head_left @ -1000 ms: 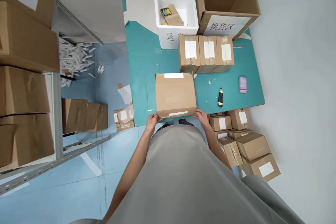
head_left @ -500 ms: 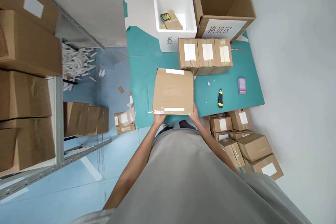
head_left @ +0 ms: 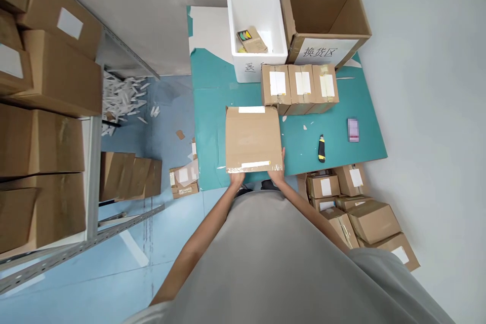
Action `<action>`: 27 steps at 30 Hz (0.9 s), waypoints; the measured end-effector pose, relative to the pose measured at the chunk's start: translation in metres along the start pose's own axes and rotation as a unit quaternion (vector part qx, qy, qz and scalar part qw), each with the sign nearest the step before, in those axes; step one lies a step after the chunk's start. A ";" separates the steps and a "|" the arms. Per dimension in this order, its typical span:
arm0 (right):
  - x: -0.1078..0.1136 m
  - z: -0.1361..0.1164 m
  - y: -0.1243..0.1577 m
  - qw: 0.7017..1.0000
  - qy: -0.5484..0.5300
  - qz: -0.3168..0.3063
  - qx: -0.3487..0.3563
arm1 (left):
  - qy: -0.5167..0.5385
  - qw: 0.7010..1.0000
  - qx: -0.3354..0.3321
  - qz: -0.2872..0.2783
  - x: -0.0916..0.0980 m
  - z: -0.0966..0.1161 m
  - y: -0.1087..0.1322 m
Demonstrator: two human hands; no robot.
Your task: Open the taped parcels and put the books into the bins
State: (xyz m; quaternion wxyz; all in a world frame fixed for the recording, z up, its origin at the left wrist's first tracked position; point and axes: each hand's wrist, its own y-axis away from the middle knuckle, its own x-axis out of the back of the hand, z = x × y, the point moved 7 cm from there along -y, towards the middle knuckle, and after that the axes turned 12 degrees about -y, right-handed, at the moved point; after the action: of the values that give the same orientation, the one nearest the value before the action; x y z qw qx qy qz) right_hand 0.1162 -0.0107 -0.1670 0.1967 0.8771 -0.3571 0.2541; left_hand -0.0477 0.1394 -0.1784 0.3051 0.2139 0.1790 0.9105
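A brown cardboard box (head_left: 253,136) with white labels at its far and near edges lies over the front of the green table (head_left: 208,91). My left hand (head_left: 237,179) holds its near left corner, fingers mostly hidden beneath. At the near right corner my right hand (head_left: 277,174) grips the same box, with fingertips showing along its side. Just beyond the box's right side stand three small boxes in a row, the middle one (head_left: 302,83) with a white label. A black and yellow cutter (head_left: 321,149) rests to the right.
A white foam bin (head_left: 237,63) with a small carton in it and a big open cardboard box (head_left: 290,50) stand at the back. A pink item (head_left: 353,130) lies right. Stacked boxes (head_left: 374,221) are below the table; a loaded shelf (head_left: 93,162) stands left.
The view has shifted, so the table and boxes appear slightly lower and further right. Both hands remain at the box; its near edge looks more level, and more of the right fingers shows beside it.
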 end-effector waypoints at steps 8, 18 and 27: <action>0.026 0.028 0.045 0.992 -0.084 -0.084 0.040 | 0.129 0.980 0.140 0.061 0.053 -0.061 0.021; 0.021 0.036 -0.001 0.998 -0.039 -0.018 -0.035 | 0.325 0.894 0.307 -0.024 0.060 -0.092 0.038; 0.071 0.075 -0.040 0.906 -0.328 0.066 -0.261 | 0.383 0.900 0.195 -0.070 0.106 -0.065 0.022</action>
State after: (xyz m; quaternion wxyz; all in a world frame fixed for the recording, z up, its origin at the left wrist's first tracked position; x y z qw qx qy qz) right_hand 0.2125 -0.0610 -0.1915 0.2730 0.8028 -0.5120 -0.1376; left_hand -0.1673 0.1778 -0.1933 0.2281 -0.1095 0.4704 0.8454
